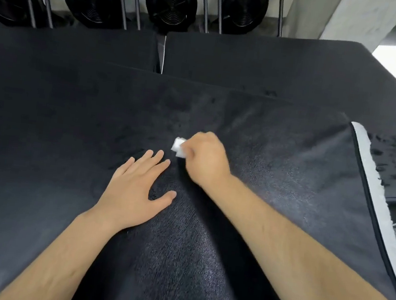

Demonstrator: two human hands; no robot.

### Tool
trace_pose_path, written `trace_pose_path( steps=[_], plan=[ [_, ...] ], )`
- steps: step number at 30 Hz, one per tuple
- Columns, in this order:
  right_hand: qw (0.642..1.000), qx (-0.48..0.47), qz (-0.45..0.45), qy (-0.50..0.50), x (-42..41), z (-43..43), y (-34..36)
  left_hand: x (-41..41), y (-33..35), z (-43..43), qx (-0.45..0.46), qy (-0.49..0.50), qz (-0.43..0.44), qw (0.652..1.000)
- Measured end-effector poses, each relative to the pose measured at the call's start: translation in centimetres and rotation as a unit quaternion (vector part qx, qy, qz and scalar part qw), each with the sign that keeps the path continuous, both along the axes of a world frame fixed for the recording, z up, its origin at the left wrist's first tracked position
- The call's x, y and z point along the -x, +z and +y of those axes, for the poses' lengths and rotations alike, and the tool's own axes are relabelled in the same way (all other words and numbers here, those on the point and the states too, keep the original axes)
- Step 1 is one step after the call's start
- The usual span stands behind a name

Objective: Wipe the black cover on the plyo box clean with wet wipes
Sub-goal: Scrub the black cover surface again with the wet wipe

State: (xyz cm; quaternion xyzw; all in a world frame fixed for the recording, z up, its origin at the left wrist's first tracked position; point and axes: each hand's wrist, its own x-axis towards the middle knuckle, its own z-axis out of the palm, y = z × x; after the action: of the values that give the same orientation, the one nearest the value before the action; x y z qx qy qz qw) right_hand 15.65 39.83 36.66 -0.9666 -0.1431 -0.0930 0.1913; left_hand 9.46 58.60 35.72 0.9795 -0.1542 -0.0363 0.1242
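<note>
Head-camera footage is filled by the black cover (276, 174), which is spread flat across the plyo box beneath both forearms. A small, bunched wet wipe (178, 147) is pinched in the curled fingers of the right hand (207, 159) and pressed onto the cover near its middle. The left hand (134, 189) is laid flat just beside it, fingers straight and spread, so that the fabric is held taut. The wiping step is judged to be under way; further strokes over the duller, greyish patch to the right seem called for next, with steady pressure kept up.
</note>
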Motion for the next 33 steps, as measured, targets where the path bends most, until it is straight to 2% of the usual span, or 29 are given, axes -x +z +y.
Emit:
trace_pose_path(
  steps=[1,3,5,8,12,13,17,20,22,23,25,27,28,31,33],
  plan=[
    [0.999,-0.015,-0.009,0.039,1.2,0.3,-0.6,0.0,0.0,0.0,-0.001,0.001,-0.001,1.0],
    [0.998,-0.003,-0.021,0.053,0.9,-0.9,-0.9,-0.2,0.0,-0.1,0.003,0.001,-0.001,1.0],
    [0.999,0.042,-0.013,-0.019,-2.2,-2.8,-0.5,-0.3,0.0,-0.2,0.007,-0.002,-0.001,1.0],
    [0.994,0.029,0.025,-0.098,-3.9,-1.9,0.3,-0.1,-0.1,-0.2,-0.002,-0.001,0.001,1.0],
    [0.993,0.085,0.065,0.039,-1.3,1.5,-0.3,0.1,0.0,-0.3,-0.011,0.004,-0.001,1.0],
    [0.994,0.086,0.061,0.036,-2.0,0.7,-0.1,-0.1,0.0,-0.3,-0.011,0.004,0.001,1.0],
    [0.991,0.089,0.062,-0.075,-6.0,-1.4,1.6,-0.1,0.1,-0.4,-0.013,0.002,0.012,1.0],
    [0.996,0.06,0.061,-0.014,-3.7,1.1,2.1,0.2,0.4,-0.5,-0.01,0.004,0.023,1.0],
    [0.994,0.081,0.055,0.056,-1.9,1.1,1.3,-0.5,1.4,-0.6,-0.01,0.005,0.03,0.999],
    [0.994,0.088,0.044,0.056,-2.4,0.0,1.0,-1.3,2.0,-0.8,-0.019,0.003,0.018,1.0],
    [0.994,0.108,0.022,-0.007,-5.1,-3.1,1.1,-3.6,3.1,-1.4,-0.046,-0.001,-0.01,0.999],
    [0.991,0.085,0.032,-0.096,-7.5,-5.4,1.5,-5.7,3.4,-2.5,-0.066,-0.008,0.016,0.998],
    [0.991,0.064,0.041,-0.111,-7.7,-5.6,1.2,-6.5,3.2,-3.0,-0.073,-0.016,0.041,0.996],
    [0.998,0.056,0.028,-0.012,-4.6,-3.7,0.4,-7.2,1.8,-3.9,-0.069,-0.029,0.1,0.992],
    [0.999,0.026,0.016,0.027,-3.1,-4.7,-0.9,-7.1,0.9,-3.7,-0.052,-0.024,0.1,0.993]
  ],
)
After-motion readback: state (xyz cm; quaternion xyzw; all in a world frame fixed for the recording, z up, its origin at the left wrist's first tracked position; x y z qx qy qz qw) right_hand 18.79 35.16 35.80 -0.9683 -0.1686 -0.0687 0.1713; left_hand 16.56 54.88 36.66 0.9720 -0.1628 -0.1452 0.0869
